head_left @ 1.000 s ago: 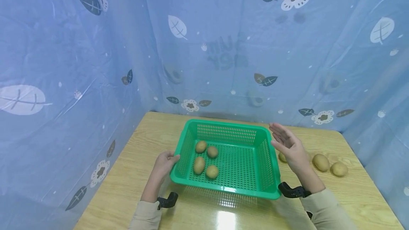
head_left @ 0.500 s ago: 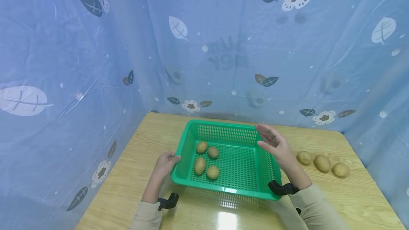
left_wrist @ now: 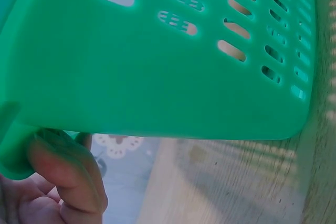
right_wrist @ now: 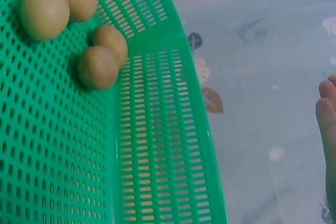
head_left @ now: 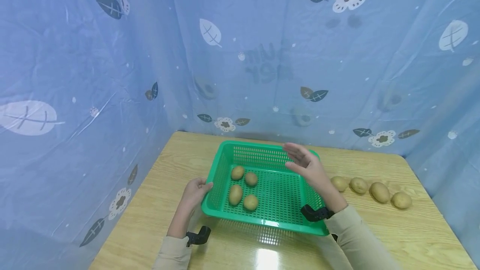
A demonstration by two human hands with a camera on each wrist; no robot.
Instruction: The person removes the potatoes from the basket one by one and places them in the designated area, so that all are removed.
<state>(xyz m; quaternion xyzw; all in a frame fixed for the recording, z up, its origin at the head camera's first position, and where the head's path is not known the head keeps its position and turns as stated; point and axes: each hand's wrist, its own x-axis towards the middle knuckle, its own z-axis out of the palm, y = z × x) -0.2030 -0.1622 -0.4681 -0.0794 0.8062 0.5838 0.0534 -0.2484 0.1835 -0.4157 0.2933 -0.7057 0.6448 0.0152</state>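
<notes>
A green plastic basket (head_left: 277,221) stands on the table, with several potatoes (head_left: 235,195) in its left half. At its left rim my left hand (head_left: 193,193) grips the edge, thumb on top; the left wrist view shows curled fingers (left_wrist: 68,174) under the lip. Over the right part of the basket my right hand (head_left: 308,170) hovers with fingers extended and thumb apart, holding nothing. Only the edge of that hand (right_wrist: 328,114) enters the right wrist view, beyond the basket's slotted wall (right_wrist: 157,129).
Several more potatoes (head_left: 380,192) lie in a row on the wooden table (head_left: 420,228), right of the basket. A blue patterned curtain (head_left: 262,103) hangs close behind the table and along both sides.
My right hand has moved left, from beside the right rim to over the basket, uncovering the potatoes on the right. My left hand keeps its grip on the rim.
</notes>
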